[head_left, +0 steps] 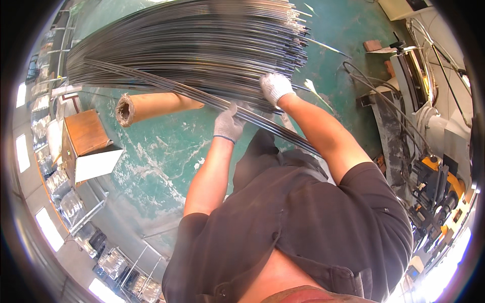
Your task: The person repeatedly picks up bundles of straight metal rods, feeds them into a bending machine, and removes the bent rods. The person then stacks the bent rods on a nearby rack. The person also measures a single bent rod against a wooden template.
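Observation:
A big pile of long, thin dark metal rods [202, 43] stretches across the top of the head view, its uneven ends toward the right. In front of it, a small bundle of the same rods [194, 94] runs slantwise from the upper left down to my right forearm. My left hand [229, 123], in a pale knitted glove, is closed around this bundle near its middle. Also in a white glove, my right hand [276, 88] is curled at the near right end of the pile. Its fingertips are hidden, so what it grips among the rods cannot be made out.
Left of my left hand, a thick brown cardboard tube [159, 107] lies over the green floor [151, 166]. Further left stands a brown box [87, 134] with a white flap. Cables [376, 91] and machinery [434, 187] line the right side.

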### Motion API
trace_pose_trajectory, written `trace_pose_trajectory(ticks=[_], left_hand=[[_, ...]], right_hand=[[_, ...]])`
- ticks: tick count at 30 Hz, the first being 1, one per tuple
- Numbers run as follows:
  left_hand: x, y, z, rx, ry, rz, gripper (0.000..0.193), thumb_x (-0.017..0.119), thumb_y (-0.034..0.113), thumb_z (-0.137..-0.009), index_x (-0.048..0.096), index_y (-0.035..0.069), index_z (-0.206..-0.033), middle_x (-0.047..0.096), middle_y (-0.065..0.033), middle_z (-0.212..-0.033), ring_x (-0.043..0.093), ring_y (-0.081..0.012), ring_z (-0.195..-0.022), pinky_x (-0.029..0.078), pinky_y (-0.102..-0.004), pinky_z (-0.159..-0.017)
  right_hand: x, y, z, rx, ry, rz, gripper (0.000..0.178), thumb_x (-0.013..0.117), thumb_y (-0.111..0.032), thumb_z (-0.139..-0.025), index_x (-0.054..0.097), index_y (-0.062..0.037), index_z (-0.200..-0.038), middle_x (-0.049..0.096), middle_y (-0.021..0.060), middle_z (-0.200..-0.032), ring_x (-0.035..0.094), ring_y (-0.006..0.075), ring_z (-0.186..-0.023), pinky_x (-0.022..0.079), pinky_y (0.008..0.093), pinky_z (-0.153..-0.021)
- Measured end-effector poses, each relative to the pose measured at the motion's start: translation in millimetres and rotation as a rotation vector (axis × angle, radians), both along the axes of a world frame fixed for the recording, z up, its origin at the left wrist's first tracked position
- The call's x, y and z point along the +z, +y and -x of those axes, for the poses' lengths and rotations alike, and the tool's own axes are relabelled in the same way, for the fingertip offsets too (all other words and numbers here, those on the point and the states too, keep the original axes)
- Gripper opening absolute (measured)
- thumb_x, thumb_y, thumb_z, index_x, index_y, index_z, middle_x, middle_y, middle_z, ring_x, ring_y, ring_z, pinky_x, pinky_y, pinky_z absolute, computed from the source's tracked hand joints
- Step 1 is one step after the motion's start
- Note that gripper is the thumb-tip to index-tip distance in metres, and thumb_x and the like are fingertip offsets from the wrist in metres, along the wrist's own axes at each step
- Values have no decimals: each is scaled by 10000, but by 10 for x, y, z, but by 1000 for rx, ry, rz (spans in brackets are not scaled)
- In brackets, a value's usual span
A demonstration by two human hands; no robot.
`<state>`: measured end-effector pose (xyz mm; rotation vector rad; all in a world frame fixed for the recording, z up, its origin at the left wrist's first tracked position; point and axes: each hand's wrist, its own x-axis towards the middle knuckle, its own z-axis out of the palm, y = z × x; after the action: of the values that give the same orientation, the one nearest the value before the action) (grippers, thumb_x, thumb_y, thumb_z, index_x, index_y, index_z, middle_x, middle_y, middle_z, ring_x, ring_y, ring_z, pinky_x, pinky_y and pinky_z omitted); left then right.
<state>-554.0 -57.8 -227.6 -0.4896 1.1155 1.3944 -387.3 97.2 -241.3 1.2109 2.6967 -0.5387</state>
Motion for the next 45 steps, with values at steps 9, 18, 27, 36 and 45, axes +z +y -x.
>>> trace_pose_trajectory(ticks=[9, 18, 27, 36, 45], left_hand=[[-550, 76, 240, -24, -113, -177, 177, 516, 155, -1100, 608, 4, -1114, 642, -141, -1081, 632, -349, -1070, 491, -562, -1130], [-841, 225, -26, -123, -73, -269, 279, 597, 230, -1071, 669, -7, -1200, 704, -164, -1187, 655, -329, -1168, 475, -529, -1150], [-670, -100, -844, -116, -56, -204, 228, 557, 196, -1089, 667, 1, -1130, 712, -167, -1136, 678, -329, -1088, 526, -523, -1080], [-6, -491, -2259, -176, -29, -148, 266, 503, 194, -1101, 629, -41, -1096, 692, -192, -1132, 667, -364, -1123, 517, -561, -1091], [628, -381, -2279, -312, -55, -526, 290, 515, 247, -1096, 605, -25, -1053, 661, -173, -1020, 644, -367, -1071, 521, -530, -1042]], right_hand=[[642, -581, -2409, -246, -68, 145, 262, 517, -177, -945, 759, -124, -1033, 758, 154, -988, 731, 375, -962, 564, 483, -823], [1195, -2049, -5089, -601, -429, -40, 280, 541, -136, -920, 768, -155, -1083, 758, 109, -1039, 711, 318, -1048, 557, 444, -909], [1232, -2341, -5410, -630, -250, -67, 411, 607, -78, -838, 742, -96, -1226, 751, 184, -1177, 713, 390, -1114, 574, 474, -966], [962, -2759, -4862, -640, -29, -31, 117, 627, -174, -855, 715, -105, -891, 750, 154, -834, 747, 364, -821, 581, 466, -746], [1353, -4197, -7155, -938, -241, -292, 139, 698, -86, -752, 739, -106, -883, 740, 119, -863, 718, 336, -935, 537, 450, -873]])
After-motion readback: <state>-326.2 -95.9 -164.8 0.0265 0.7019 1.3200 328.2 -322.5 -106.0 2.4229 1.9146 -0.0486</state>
